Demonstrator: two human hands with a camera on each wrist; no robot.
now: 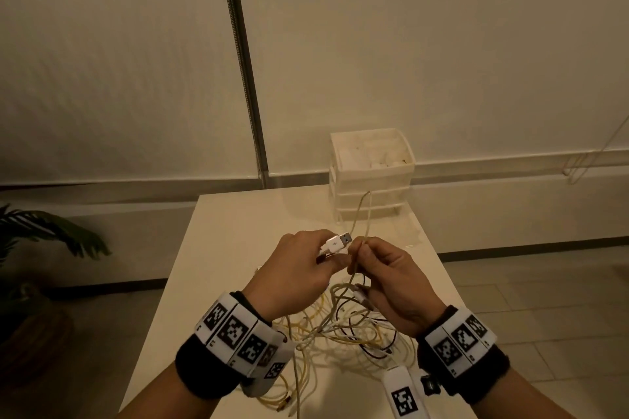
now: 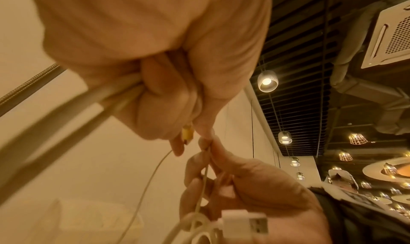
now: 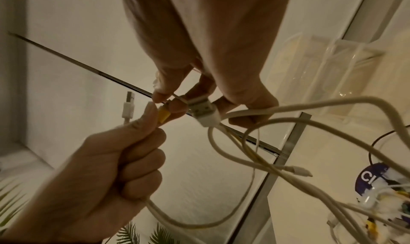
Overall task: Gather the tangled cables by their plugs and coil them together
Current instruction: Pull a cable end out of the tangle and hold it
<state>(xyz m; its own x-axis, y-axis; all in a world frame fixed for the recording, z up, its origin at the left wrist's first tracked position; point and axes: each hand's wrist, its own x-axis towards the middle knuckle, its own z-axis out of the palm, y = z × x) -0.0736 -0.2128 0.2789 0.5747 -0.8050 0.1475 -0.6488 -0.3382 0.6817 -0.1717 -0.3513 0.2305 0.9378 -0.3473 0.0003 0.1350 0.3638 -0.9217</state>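
Observation:
My left hand [image 1: 323, 257] grips a white USB plug [image 1: 335, 243] that points up and right above the table. In the right wrist view the same fist [image 3: 124, 160] also pinches a small yellow plug [image 3: 163, 115] under its thumb. My right hand [image 1: 364, 257] meets it fingertip to fingertip and pinches a thin pale cable [image 1: 366, 218] that arches up behind. Its lower fingers hold a second white USB plug [image 3: 205, 113]. A tangle of white, yellow and dark cables [image 1: 340, 326] hangs from both hands and lies on the white table [image 1: 238, 231].
A white drawer unit [image 1: 371, 173] stands at the table's far edge, behind the hands. A potted plant [image 1: 44, 231] sits on the floor to the left. The table's left and right edges drop to tiled floor.

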